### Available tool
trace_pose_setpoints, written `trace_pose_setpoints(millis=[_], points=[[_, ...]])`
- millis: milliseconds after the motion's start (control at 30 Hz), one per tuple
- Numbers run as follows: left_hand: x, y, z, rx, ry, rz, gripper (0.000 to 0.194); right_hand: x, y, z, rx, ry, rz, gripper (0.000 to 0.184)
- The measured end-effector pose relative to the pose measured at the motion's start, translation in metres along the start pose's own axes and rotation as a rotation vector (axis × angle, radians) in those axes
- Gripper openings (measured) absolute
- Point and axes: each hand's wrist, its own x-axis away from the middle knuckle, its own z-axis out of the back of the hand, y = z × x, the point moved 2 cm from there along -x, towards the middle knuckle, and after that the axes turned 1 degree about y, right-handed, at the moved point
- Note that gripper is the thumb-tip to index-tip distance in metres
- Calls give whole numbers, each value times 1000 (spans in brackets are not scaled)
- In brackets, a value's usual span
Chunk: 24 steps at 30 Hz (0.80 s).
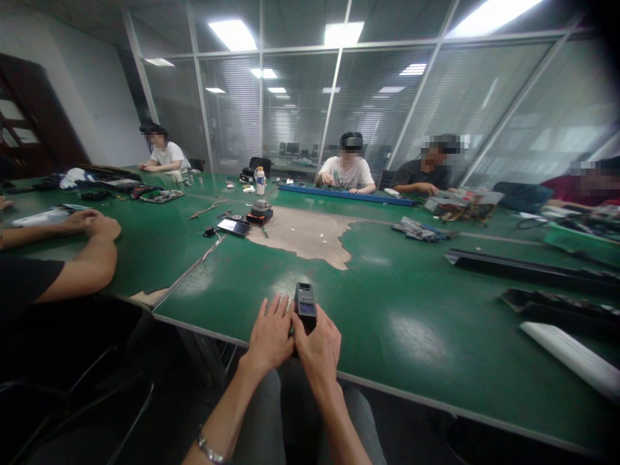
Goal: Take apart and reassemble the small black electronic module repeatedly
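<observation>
We saw a small black handheld gadget (305, 307) with a little blue screen on its face. It stood up on its end and tipped a bit away from us, just above the near edge of the green surface (387, 349). Our right hand (317, 354) held its lower end. Our left hand (269, 336) sat just beside it, with the fingers spread wide.

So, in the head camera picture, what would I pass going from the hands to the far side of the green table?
Black handheld device with a small screen → smartphone → round gadget on an orange base → white bottle → person in a white T-shirt
</observation>
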Motion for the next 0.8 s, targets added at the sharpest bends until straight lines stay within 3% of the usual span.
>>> trace_pose_setpoints(millis=[800], points=[[1,0,-1,-6,3,0,63,-16,-16,18,-129,53,-4,46]])
